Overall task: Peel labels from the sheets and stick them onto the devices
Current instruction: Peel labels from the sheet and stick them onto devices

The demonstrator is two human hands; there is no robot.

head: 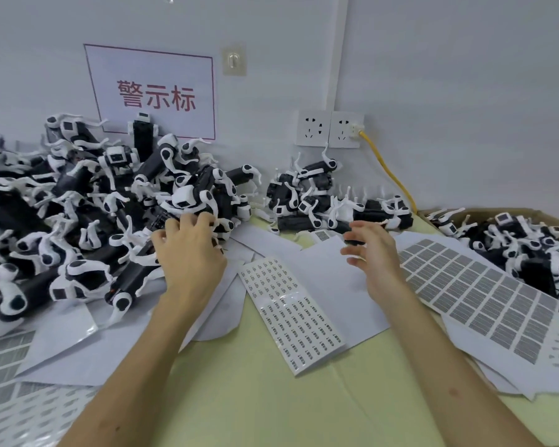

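The worktop (271,398) is crowded, and most of the risk comes from that. The big heap of devices (78,221) fills its left side, the white arms of the devices hooked through one another. Pulling one out will likely drag its neighbours along, and they could slide onto the papers below.

A cardboard box (446,212) at the right holds more devices, and a smaller pile (320,201) lies against the wall. With three groups this close, a labelled device could be dropped back among unlabelled ones and either get missed or be stickered twice.

The sheet of grey labels (471,291) lies on the right, overlapping spent white backing paper (323,262). The sheet of small labels (291,314) lies in the middle, between the two forearms. A forearm could brush it, curl a corner, or lift labels that then stick to skin.

The left hand (188,256) is at the near edge of the big heap, fingers curled down among the devices. Whether it actually grips one I cannot tell. The right hand (373,253) hovers over the backing paper with fingers loosely spread, apparently holding nothing. It is blurred, so a hurried reach could knock the smaller pile.
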